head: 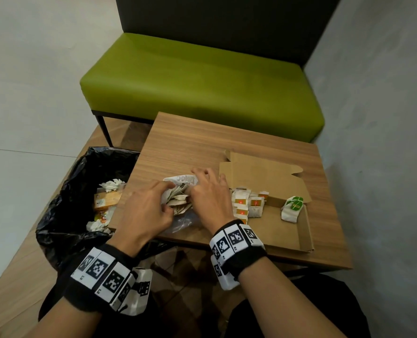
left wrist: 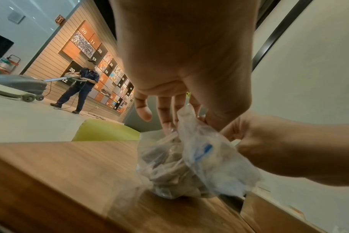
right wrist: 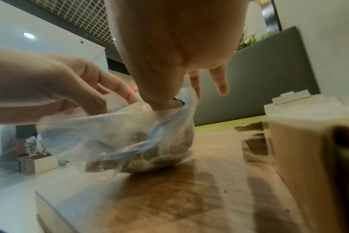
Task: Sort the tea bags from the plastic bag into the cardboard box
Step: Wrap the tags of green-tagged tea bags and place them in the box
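Note:
A clear plastic bag (head: 178,217) full of grey-brown tea bags (head: 179,200) lies on the wooden table (head: 202,142), between my hands. My left hand (head: 158,203) pinches the bag's rim from the left. My right hand (head: 202,189) grips the bag's right side, thumb pressed into the opening (right wrist: 161,100), two fingers sticking out straight. The open cardboard box (head: 270,230) sits just right of the bag. Inside it are several orange-tagged tea bags (head: 246,203) and a green-tagged one (head: 291,208). In the wrist views the bag (left wrist: 199,165) (right wrist: 119,134) stands bunched up on the table.
A bin with a black liner (head: 63,203), holding paper scraps and an orange carton, stands against the table's left edge. A green bench (head: 202,81) is behind the table and a grey wall on the right. Far off, a person (left wrist: 80,88) runs a floor machine.

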Action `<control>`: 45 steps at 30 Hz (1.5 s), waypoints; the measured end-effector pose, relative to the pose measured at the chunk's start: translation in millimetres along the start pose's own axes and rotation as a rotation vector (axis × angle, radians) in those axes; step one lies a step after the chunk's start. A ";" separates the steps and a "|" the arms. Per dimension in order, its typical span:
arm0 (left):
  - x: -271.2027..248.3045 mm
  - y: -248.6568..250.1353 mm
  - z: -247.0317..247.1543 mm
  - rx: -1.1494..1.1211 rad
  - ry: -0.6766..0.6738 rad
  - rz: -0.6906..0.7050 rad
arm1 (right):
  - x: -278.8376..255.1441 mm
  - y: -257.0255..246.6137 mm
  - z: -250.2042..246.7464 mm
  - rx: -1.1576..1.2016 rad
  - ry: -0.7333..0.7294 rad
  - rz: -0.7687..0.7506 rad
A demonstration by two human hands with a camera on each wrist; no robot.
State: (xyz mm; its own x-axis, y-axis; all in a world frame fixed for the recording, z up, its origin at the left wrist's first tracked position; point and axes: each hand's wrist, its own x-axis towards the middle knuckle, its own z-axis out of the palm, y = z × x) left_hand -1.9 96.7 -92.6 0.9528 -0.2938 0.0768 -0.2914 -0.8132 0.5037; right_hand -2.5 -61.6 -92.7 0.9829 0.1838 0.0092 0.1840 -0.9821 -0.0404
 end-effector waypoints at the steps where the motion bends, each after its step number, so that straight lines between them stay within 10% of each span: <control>1: 0.6 -0.6 0.5 0.018 0.000 -0.006 | -2.0 1.8 1.3 0.027 0.044 -0.005; 7: 3.0 2.2 2.0 0.087 -0.039 -0.013 | -9.4 9.4 12.7 0.314 0.339 0.025; 21: 27.3 7.8 6.2 0.144 -0.036 -0.161 | -18.8 34.1 0.8 1.412 0.490 0.432; 39: 8.8 15.3 25.1 0.137 0.316 -0.033 | -24.7 7.0 18.9 0.644 0.167 0.588; 45: -6.8 21.5 48.7 -0.178 -0.023 0.090 | -26.9 6.1 20.4 0.927 0.218 0.612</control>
State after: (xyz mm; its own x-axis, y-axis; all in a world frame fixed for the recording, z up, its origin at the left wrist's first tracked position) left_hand -18.8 56.8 -124.2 0.9206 -0.3748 0.1098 -0.3540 -0.6820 0.6399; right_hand -27.8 -71.7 -113.6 0.9038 -0.4171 -0.0958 -0.3081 -0.4786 -0.8222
